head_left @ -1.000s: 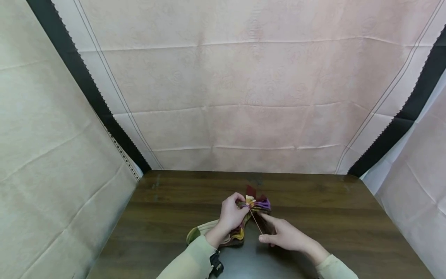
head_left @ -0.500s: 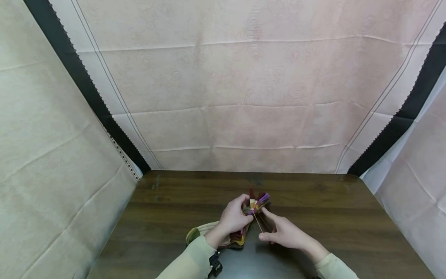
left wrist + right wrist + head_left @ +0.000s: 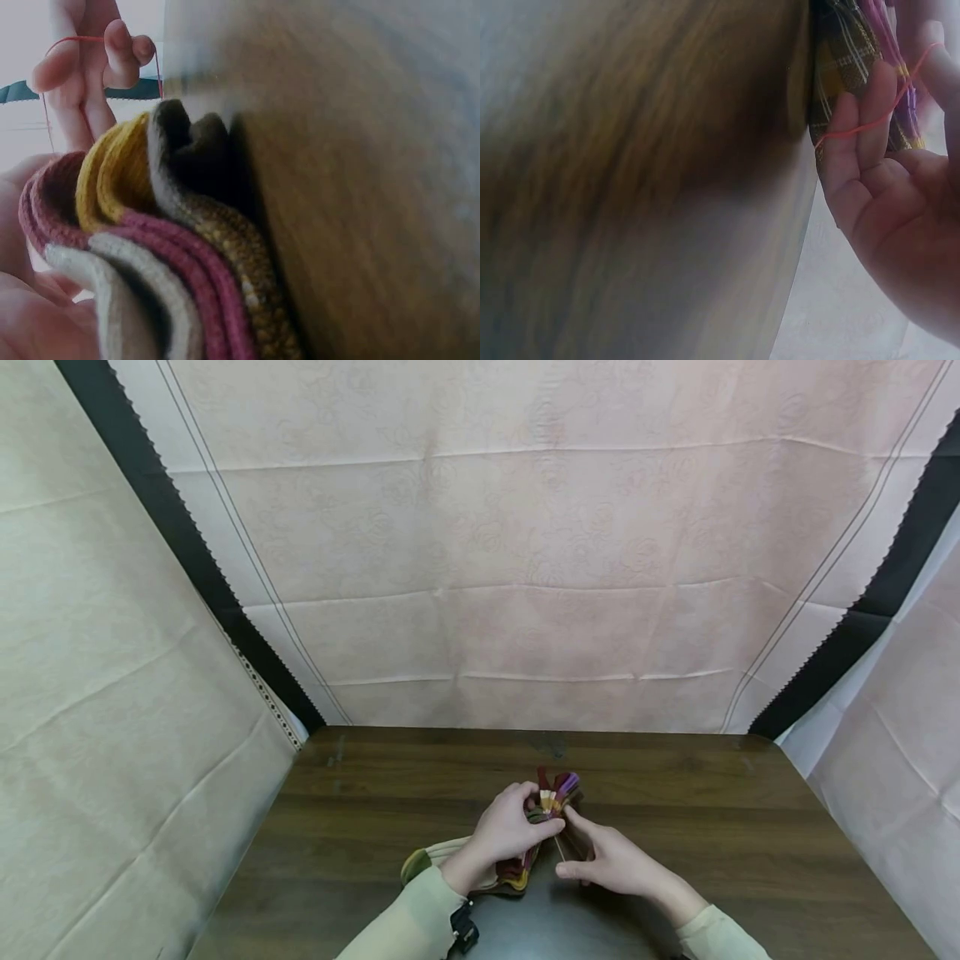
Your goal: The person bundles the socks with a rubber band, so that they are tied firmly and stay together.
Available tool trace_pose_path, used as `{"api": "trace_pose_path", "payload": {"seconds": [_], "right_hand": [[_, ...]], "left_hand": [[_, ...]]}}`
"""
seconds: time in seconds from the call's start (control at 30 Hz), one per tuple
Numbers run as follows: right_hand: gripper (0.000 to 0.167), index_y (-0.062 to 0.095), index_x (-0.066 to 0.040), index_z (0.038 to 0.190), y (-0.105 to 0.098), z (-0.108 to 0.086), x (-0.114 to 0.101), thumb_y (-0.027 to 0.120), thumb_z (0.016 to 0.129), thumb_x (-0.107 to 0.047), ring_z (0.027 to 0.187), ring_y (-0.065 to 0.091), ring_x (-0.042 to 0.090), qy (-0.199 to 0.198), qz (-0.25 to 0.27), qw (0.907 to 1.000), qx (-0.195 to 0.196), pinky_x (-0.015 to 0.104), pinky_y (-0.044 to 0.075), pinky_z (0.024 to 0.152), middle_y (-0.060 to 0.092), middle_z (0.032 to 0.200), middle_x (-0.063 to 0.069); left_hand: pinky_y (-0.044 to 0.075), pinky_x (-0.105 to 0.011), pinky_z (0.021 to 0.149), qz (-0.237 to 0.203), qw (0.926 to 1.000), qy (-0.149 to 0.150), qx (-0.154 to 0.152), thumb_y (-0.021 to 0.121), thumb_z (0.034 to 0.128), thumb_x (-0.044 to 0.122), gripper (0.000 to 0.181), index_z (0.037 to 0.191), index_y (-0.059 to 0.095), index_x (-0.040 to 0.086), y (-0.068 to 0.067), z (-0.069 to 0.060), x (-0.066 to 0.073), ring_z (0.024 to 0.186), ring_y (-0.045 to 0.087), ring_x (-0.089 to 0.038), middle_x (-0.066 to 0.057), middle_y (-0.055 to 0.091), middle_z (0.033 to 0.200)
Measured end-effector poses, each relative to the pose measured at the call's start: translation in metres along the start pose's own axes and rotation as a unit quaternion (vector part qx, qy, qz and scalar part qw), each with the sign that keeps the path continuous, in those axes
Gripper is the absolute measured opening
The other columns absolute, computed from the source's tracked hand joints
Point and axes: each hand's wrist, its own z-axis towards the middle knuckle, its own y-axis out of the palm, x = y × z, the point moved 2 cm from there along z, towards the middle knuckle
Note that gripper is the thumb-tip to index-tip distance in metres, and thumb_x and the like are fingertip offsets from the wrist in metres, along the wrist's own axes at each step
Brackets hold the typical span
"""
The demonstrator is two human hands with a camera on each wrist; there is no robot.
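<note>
My left hand (image 3: 510, 827) grips a gathered bundle of folded knitted cloth (image 3: 210, 247), pleated in yellow, maroon, off-white and brown layers. In the head view the bundle's upper end (image 3: 551, 792) fans out above the fingers, and its wider part hangs below the wrist. A thin red elastic band (image 3: 857, 129) is stretched over the bent fingers and thumb of my right hand (image 3: 618, 860). The band reaches the bundle near my left thumb. In the right wrist view a plaid side of the cloth shows behind the right fingers. Whether the band fully encircles the cloth is hidden.
Beneath both hands is a dark brown wooden table (image 3: 375, 810). Pale cloth panels (image 3: 480, 568) with black edging hang behind it and at both sides. A black strap (image 3: 464, 927) sits at the left wrist.
The bundle's upper end has turned slightly and shifted right. My left thumb has moved right, over the band near the gathered part. The right hand stays nearly in place.
</note>
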Motion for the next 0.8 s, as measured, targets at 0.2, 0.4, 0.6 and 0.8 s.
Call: {"api": "trace_pose_path", "payload": {"seconds": [0.2, 0.4, 0.6, 0.8], "right_hand": [[0.097, 0.018, 0.004, 0.168, 0.001, 0.002, 0.000, 0.078, 0.101, -0.032, 0.057, 0.067, 0.025, -0.003, -0.021, 0.9998, -0.003, 0.031, 0.054, 0.058, 0.072, 0.071, 0.003], [0.087, 0.030, 0.003, 0.166, -0.003, 0.004, 0.000, 0.077, 0.102, -0.033, 0.057, 0.066, 0.021, -0.009, -0.036, 0.9993, 0.006, 0.031, 0.055, 0.058, 0.075, 0.077, 0.008], [0.018, 0.075, -0.008, 0.114, -0.007, 0.001, -0.002, 0.079, 0.099, -0.017, 0.068, 0.067, 0.010, -0.067, -0.021, 0.9975, -0.003, 0.026, 0.053, 0.061, 0.077, 0.091, 0.003], [0.024, 0.078, 0.000, 0.118, -0.007, -0.006, 0.001, 0.063, 0.109, -0.016, 0.056, 0.060, 0.022, -0.121, 0.066, 0.9888, -0.056, 0.033, 0.059, 0.059, 0.073, 0.079, -0.004]], "left_hand": [[0.055, -0.029, 0.066, 0.032, 0.9988, -0.002, 0.036, 0.091, 0.0843, 0.036, 0.049, 0.119, 0.072, 0.007, 0.002, 0.001, 0.005, 0.078, 0.057, -0.009, 0.002, 0.062, 0.097], [0.053, -0.024, 0.059, 0.047, 0.9958, 0.001, 0.079, 0.089, 0.0836, 0.022, 0.028, 0.105, 0.077, 0.009, 0.004, 0.003, 0.007, 0.068, 0.057, -0.006, 0.002, 0.068, 0.090], [0.043, -0.023, 0.051, 0.000, 0.9932, -0.015, 0.115, 0.084, 0.0808, 0.012, 0.015, 0.094, 0.076, 0.011, 0.002, 0.008, -0.002, 0.058, 0.050, -0.004, 0.008, 0.064, 0.076], [0.043, -0.023, 0.052, -0.010, 0.9905, -0.025, 0.135, 0.082, 0.0782, 0.010, 0.013, 0.090, 0.076, 0.010, -0.001, 0.013, -0.009, 0.057, 0.049, -0.005, 0.006, 0.064, 0.073]]}}
